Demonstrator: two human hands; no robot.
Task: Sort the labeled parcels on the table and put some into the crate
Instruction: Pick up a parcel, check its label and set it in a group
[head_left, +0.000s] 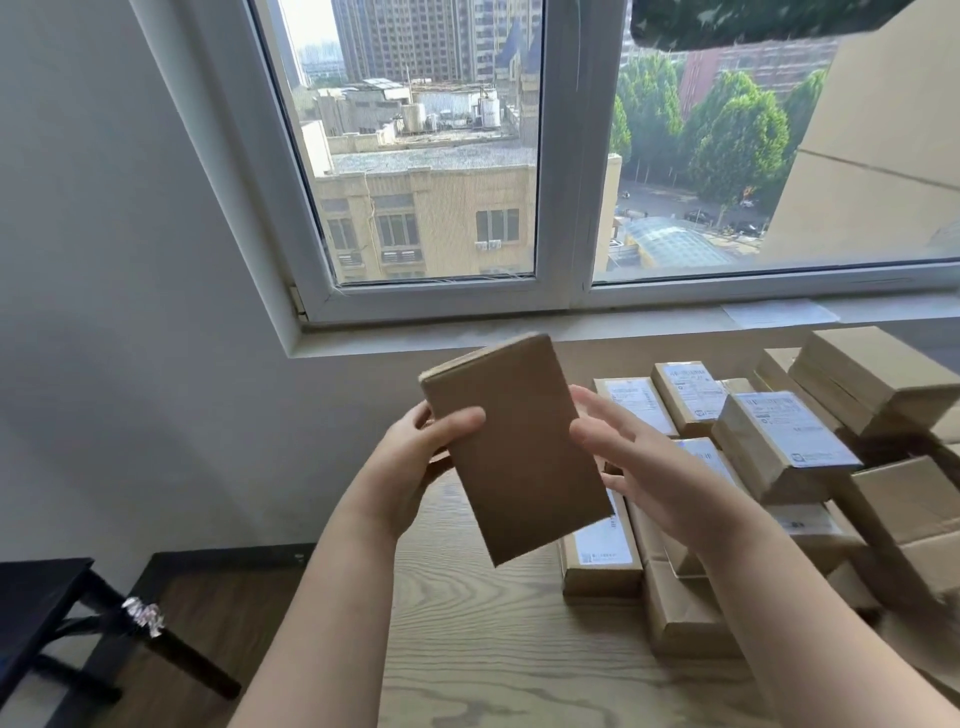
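Cardboard parcel held up over the wood-grain table, blank side to the camera.
Nearest, the left hand grips the parcel's left edge, thumb curled across the front; the right hand has its fingers spread and relaxed at the right edge. This looks like the label check, so the next move is to turn the parcel over and read it. Labelled parcels are heaped beyond, below the window; no crate is visible.
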